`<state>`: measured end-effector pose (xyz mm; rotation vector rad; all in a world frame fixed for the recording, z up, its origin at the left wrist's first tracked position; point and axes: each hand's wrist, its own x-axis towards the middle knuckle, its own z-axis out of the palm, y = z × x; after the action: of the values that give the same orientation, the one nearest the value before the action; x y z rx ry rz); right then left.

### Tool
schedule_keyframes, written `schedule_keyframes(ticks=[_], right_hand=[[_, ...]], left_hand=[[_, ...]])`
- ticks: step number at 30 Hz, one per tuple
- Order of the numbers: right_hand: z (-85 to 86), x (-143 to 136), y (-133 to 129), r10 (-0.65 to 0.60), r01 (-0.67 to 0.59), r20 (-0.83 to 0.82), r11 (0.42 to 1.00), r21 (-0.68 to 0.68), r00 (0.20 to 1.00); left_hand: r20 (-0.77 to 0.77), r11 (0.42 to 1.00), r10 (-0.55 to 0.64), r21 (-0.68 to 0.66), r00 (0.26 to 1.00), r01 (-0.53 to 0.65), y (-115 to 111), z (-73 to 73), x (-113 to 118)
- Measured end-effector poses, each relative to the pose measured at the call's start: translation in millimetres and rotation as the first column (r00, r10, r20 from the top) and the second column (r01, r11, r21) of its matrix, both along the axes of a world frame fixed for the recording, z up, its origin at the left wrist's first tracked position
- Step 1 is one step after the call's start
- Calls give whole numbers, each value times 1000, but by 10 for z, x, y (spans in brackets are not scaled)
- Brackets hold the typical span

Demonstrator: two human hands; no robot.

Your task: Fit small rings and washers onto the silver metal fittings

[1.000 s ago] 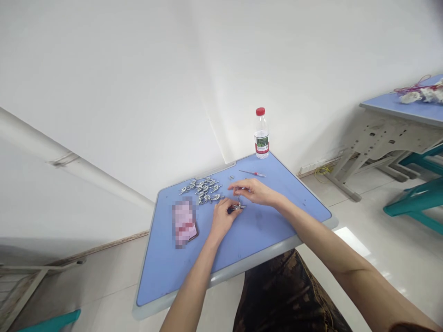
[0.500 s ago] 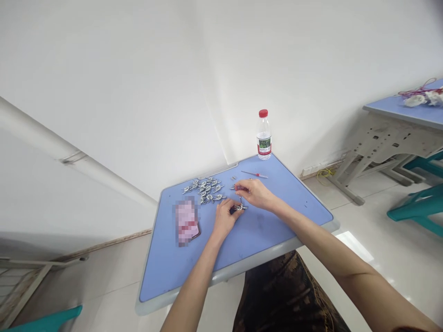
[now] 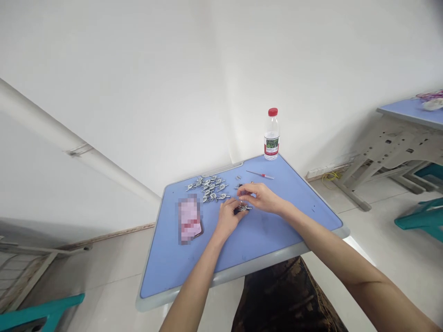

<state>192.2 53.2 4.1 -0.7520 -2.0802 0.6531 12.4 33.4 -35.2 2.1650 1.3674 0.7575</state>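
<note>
My left hand (image 3: 230, 215) is closed on a small silver metal piece (image 3: 244, 208) near the middle of the blue desk (image 3: 263, 235). Just above and to the right of that piece, my right hand (image 3: 259, 195) has its fingertips pinched together; whatever they hold is too small to make out. Several similar silver metal pieces (image 3: 209, 186) lie in a loose group beyond my left hand. Small dark parts sit by my right fingertips, partly hidden. Further back lies a thin screwdriver-like tool (image 3: 263, 175) with a red band.
A bottle with a red cap (image 3: 272, 138) stands at the desk's back right corner. A blurred pink phone-like object (image 3: 189, 220) lies on the left. To the right are a second desk (image 3: 411, 113) and a teal stool (image 3: 420, 219); another teal stool (image 3: 51, 311) is at lower left.
The view has shifted a little, so the desk and bottle appear further right. My right hand has come slightly lower and closer to the metal piece in my left hand.
</note>
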Motion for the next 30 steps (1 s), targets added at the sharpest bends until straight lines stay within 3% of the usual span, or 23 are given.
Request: schedule_keyframes(ticks=[9,15,25,30], right_hand=[[27,-7,-20,18,-19,60,1000,24,998],[73,-88,-50,94,-99,64,991,92,994],[-6,-215,-79,-229,228,56,973,23,972],[-46,-250,-83,-302,303,67,953,-7,951]], left_hand=[[-20,1000,5,5,1000,-5,14,-15,-1],[-23,1000,5,13,1000,-5,7,-17,10],[-18,999,23,35,1000,-23,-22,3,16],[2,999,9,39,1000,-9,-24,31,17]])
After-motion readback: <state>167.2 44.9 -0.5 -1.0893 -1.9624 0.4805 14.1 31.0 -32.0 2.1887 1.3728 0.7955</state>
